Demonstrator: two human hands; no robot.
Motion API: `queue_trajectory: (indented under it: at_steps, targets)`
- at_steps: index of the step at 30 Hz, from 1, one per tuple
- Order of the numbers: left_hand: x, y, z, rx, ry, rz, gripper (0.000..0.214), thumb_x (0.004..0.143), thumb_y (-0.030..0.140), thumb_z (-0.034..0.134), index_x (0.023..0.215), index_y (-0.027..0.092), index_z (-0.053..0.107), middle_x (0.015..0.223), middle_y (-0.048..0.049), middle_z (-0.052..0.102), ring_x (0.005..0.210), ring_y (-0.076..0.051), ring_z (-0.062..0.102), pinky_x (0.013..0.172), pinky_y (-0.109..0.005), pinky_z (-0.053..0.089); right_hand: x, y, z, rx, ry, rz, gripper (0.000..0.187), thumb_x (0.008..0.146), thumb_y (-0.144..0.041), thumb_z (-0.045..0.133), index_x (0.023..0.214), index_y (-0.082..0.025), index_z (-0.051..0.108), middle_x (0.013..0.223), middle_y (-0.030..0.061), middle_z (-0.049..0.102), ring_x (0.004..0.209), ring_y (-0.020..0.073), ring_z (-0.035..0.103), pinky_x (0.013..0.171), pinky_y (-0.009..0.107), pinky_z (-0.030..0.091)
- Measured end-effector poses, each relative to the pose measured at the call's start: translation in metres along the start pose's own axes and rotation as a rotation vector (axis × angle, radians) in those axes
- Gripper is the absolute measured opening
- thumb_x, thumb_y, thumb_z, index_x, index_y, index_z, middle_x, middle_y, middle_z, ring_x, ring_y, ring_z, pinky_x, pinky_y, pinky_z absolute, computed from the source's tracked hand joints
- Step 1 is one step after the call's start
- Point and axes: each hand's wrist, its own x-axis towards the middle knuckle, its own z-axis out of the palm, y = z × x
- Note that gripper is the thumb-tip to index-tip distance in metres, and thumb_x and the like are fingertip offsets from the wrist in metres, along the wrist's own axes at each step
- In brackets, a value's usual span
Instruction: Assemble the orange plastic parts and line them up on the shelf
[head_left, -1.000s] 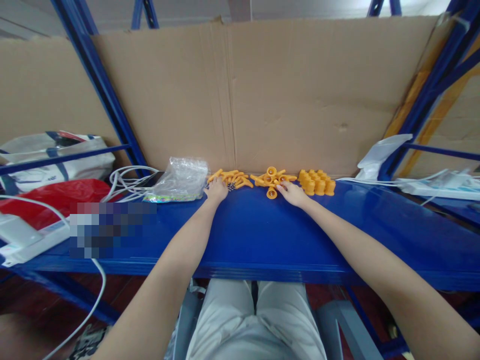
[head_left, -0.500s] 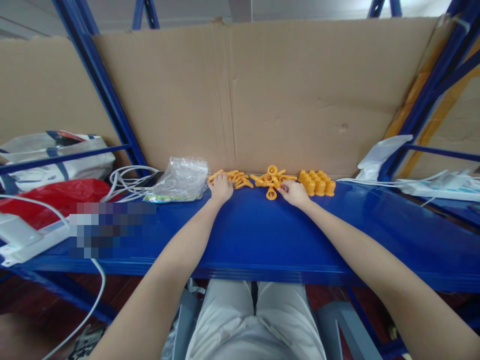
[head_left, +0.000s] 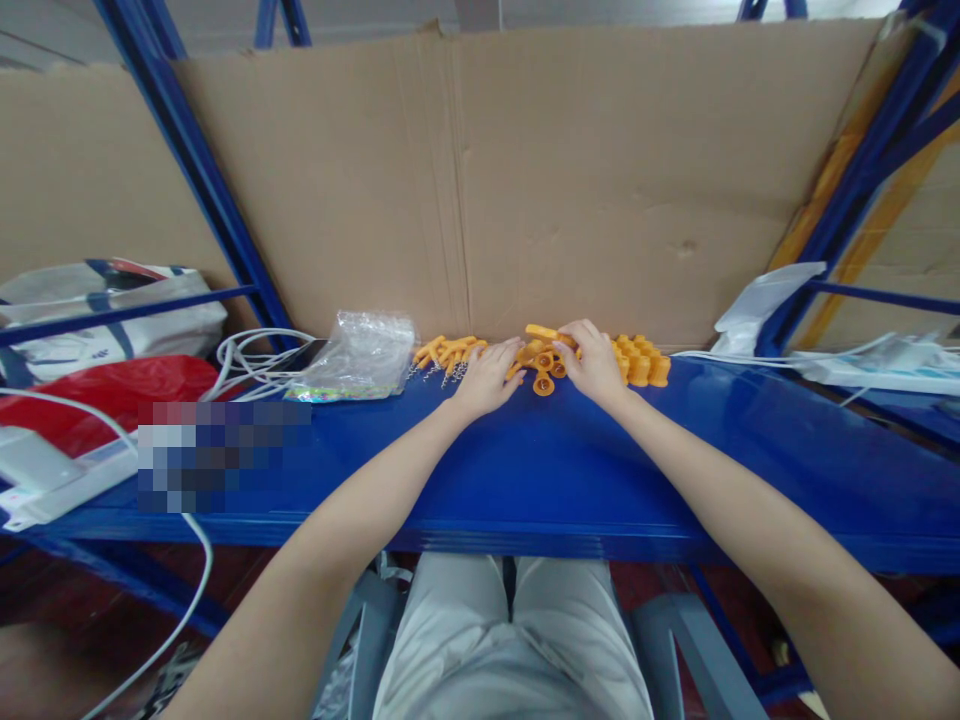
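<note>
My right hand point(head_left: 598, 362) pinches a long orange plastic piece point(head_left: 541, 331) between thumb and fingers, above the middle pile. In that pile lie several orange parts with round, cup-like openings point(head_left: 544, 384). My left hand point(head_left: 487, 380) is at the pile's left side, fingers stretched and thumb apart, close to orange parts it partly hides. Farther left is a heap of orange handle-like pieces point(head_left: 450, 352) with thin metal spirals or chains sticking out toward me. Beside my right hand, orange knobbed parts point(head_left: 643, 362) stand in tight rows.
The blue shelf point(head_left: 525, 480) ends at a tall cardboard sheet point(head_left: 585, 180) behind. To the left are a clear plastic bag point(head_left: 360, 355), white cables point(head_left: 262, 350), a red bag point(head_left: 127, 400) and a power strip point(head_left: 75, 480). Another power strip point(head_left: 885, 370) lies at right.
My left hand has moved right from the spiral-ended heap to the middle pile. My right hand has risen slightly, lifting an orange piece. Parts in the middle pile have shifted closer together.
</note>
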Motion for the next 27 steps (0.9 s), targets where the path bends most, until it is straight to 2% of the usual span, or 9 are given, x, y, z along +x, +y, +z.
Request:
queue_trajectory:
  at_steps: [3,6,10,13,18,22,25,27]
  targets:
    - [0.002,0.003,0.002,-0.038,0.050,0.035,0.043,0.100,0.031,0.052,0.140,0.017,0.054,0.144,-0.0163,0.062,0.131,-0.027,0.060,0.106,-0.042,0.048,0.003,-0.005,-0.002,0.065,0.054,-0.029,0.031,0.103,-0.037,0.038,0.110,-0.022,0.064,0.109,0.0126,0.068,0.106,0.0290,0.061,0.094,0.042,0.044]
    - [0.003,0.003,0.003,-0.082,0.106,0.013,0.037,0.099,0.033,0.057,0.132,0.018,0.059,0.131,-0.0136,0.069,0.116,-0.025,0.068,0.097,-0.037,0.053,0.002,-0.013,-0.002,0.188,0.075,-0.099,0.031,0.103,-0.041,0.039,0.106,-0.022,0.063,0.106,0.0120,0.068,0.103,0.0275,0.062,0.094,0.042,0.046]
    - [0.004,0.002,0.004,-0.156,0.075,-0.078,0.024,0.097,0.039,0.060,0.100,0.017,0.069,0.093,-0.0085,0.075,0.085,-0.021,0.071,0.078,-0.030,0.054,-0.001,-0.025,0.002,0.349,0.035,-0.159,0.032,0.101,-0.049,0.044,0.103,-0.023,0.062,0.102,0.0099,0.068,0.097,0.0246,0.063,0.090,0.039,0.049]
    - [0.005,0.003,0.004,-0.216,0.062,-0.165,0.031,0.097,0.042,0.058,0.080,0.017,0.065,0.074,-0.0065,0.071,0.070,-0.019,0.068,0.067,-0.028,0.050,-0.002,-0.029,0.007,0.406,0.007,-0.166,0.031,0.100,-0.050,0.047,0.104,-0.023,0.062,0.103,0.0094,0.068,0.096,0.0238,0.063,0.090,0.040,0.050]
    - [0.008,0.014,0.001,-0.505,0.126,-0.230,0.042,0.101,0.047,0.050,0.071,0.019,0.058,0.061,-0.0019,0.065,0.056,-0.014,0.062,0.056,-0.024,0.048,0.000,-0.021,0.015,0.415,-0.065,-0.177,0.031,0.100,-0.048,0.048,0.100,-0.021,0.064,0.106,0.0114,0.069,0.102,0.0240,0.064,0.094,0.041,0.050]
    - [0.009,0.022,0.001,-0.785,0.160,-0.307,0.054,0.104,0.057,0.038,0.072,0.018,0.059,0.053,0.0002,0.061,0.046,-0.011,0.059,0.049,-0.021,0.046,-0.002,-0.017,0.018,0.391,-0.172,-0.105,0.031,0.095,-0.045,0.056,0.110,-0.020,0.065,0.109,0.0120,0.071,0.101,0.0249,0.067,0.093,0.041,0.051]
    - [0.009,0.022,0.001,-0.777,0.164,-0.310,0.058,0.106,0.056,0.034,0.071,0.018,0.060,0.053,-0.0005,0.062,0.046,-0.011,0.059,0.048,-0.020,0.045,-0.004,-0.018,0.018,0.387,-0.227,-0.064,0.031,0.094,-0.038,0.056,0.116,-0.018,0.064,0.110,0.0119,0.073,0.100,0.0249,0.068,0.093,0.040,0.052]
    - [0.007,0.020,-0.002,-0.641,0.159,-0.266,0.055,0.106,0.049,0.035,0.070,0.018,0.062,0.057,-0.0015,0.064,0.050,-0.012,0.061,0.054,-0.022,0.048,-0.004,-0.019,0.018,0.377,-0.229,-0.038,0.029,0.094,-0.035,0.054,0.115,-0.018,0.065,0.111,0.0121,0.073,0.101,0.0249,0.068,0.093,0.040,0.052]
